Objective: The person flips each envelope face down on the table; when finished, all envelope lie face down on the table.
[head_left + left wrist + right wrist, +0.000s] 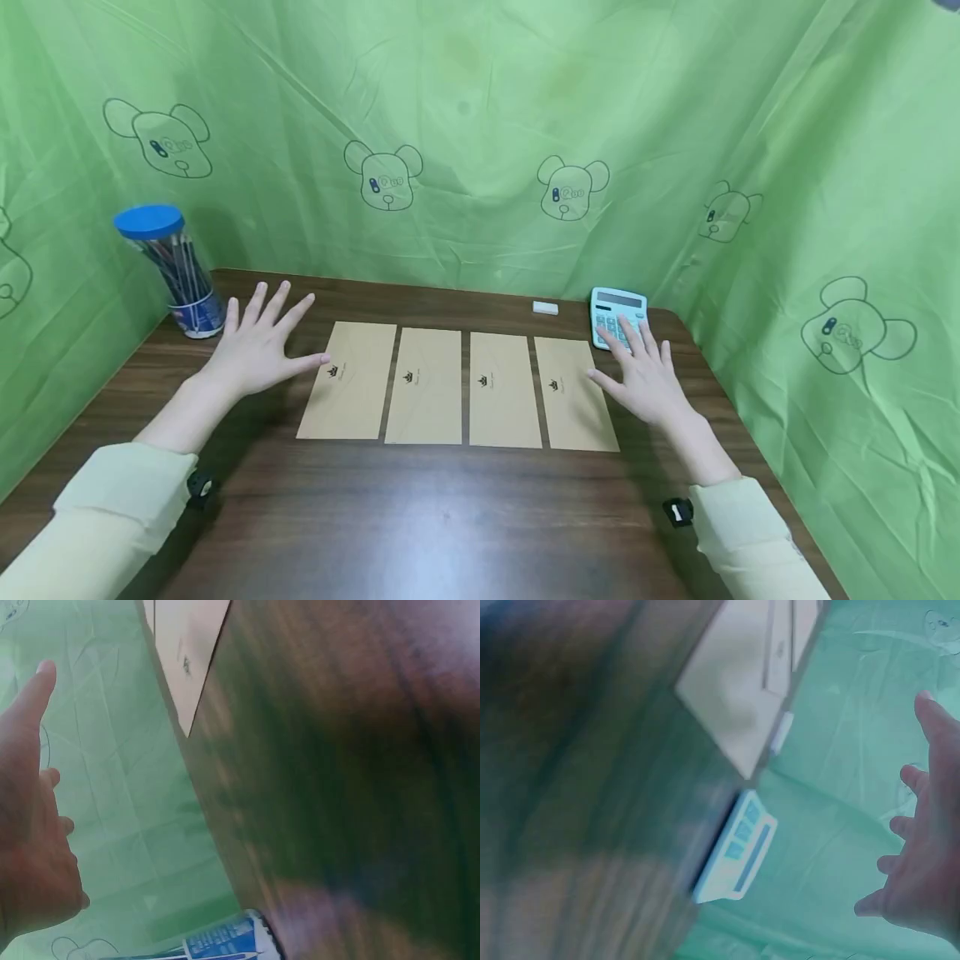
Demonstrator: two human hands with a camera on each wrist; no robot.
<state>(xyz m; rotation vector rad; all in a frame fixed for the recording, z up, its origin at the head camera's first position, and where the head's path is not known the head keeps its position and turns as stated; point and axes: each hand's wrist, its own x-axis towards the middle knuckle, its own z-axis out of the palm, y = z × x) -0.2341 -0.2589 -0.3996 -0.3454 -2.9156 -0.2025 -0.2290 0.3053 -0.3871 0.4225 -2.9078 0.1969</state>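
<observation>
Several tan paper rectangles, each with a small crown print, lie in a row on the table; the leftmost paper (352,404) and the rightmost paper (573,408) are nearest my hands. My left hand (258,346) hovers with spread fingers, its thumb over the leftmost paper's edge in the head view. On the other side my right hand (641,375) is also spread and holds nothing, its fingertips overlapping a light blue calculator (618,300). In the right wrist view the calculator (739,847) lies on the table, apart from the raised hand (930,840).
A clear jar (180,275) of pencils with a blue lid stands at the back left. A white eraser (545,307) lies near the calculator. Green curtains (465,100) with bear outlines surround the dark wooden table (442,517) at the back and sides.
</observation>
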